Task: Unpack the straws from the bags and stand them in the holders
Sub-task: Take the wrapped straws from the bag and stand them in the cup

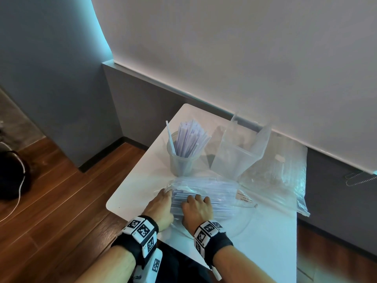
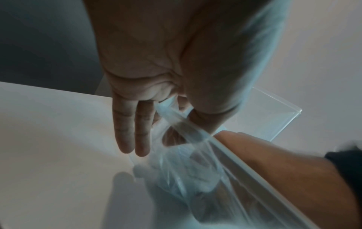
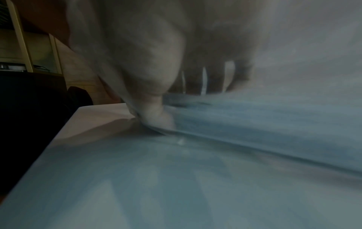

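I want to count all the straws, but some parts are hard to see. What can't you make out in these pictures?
- Head view: the right hand and left hand cover part of the bag of straws, so no count.
- Right wrist view: motion blur smears the fingers; their grip is unclear.
- Left wrist view: crumpled bag plastic hides the straw ends.
- Head view: the square holder is see-through; contents uncertain.

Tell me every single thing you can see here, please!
Table: one, white, against the wall.
Round holder: one, clear, far left of the table, full of pale upright straws.
Square holder: one, clear, right of the round holder, looks empty.
Bag of straws: one, clear, lying at the near edge.
Empty bag: one, clear, at the right edge.
Left hand: pinches the bag's mouth.
Right hand: grips the straws.
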Tool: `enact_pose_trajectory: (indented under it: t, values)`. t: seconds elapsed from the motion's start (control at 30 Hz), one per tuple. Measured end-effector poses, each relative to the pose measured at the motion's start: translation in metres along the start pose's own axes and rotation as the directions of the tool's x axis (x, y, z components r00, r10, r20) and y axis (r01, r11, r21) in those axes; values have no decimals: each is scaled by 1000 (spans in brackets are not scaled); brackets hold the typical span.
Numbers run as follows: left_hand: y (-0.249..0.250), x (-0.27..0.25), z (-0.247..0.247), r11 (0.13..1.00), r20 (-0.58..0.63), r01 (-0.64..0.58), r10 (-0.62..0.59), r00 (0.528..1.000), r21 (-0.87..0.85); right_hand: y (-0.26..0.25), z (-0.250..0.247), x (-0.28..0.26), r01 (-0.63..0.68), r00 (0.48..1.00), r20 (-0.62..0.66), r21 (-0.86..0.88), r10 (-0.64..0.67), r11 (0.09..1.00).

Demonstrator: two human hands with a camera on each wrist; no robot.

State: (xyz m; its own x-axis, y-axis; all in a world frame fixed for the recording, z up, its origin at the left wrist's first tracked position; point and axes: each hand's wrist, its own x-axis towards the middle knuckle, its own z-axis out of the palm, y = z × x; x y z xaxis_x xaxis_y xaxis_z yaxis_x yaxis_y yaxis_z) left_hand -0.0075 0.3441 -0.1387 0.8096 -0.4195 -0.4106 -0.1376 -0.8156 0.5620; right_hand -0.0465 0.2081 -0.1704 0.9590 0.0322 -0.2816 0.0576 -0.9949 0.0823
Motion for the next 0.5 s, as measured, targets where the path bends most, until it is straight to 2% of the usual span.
enact_pose_trajectory:
  t: [0.27,0.4,0.5]
  values:
    - [0,0,-1,1000,-3,4,-4,1000,-2,-1,-3,1,28,999,42,-30,-27,999]
    - [1,0,-3,1000,-7,4,-4,1000,-9,4,-1,-1,27,1000,-5,42,-27,999]
    - [1,1,-5,1000,-5,21,-21,1000,-13,12,-1,-3,0,999,-33,159,5,987]
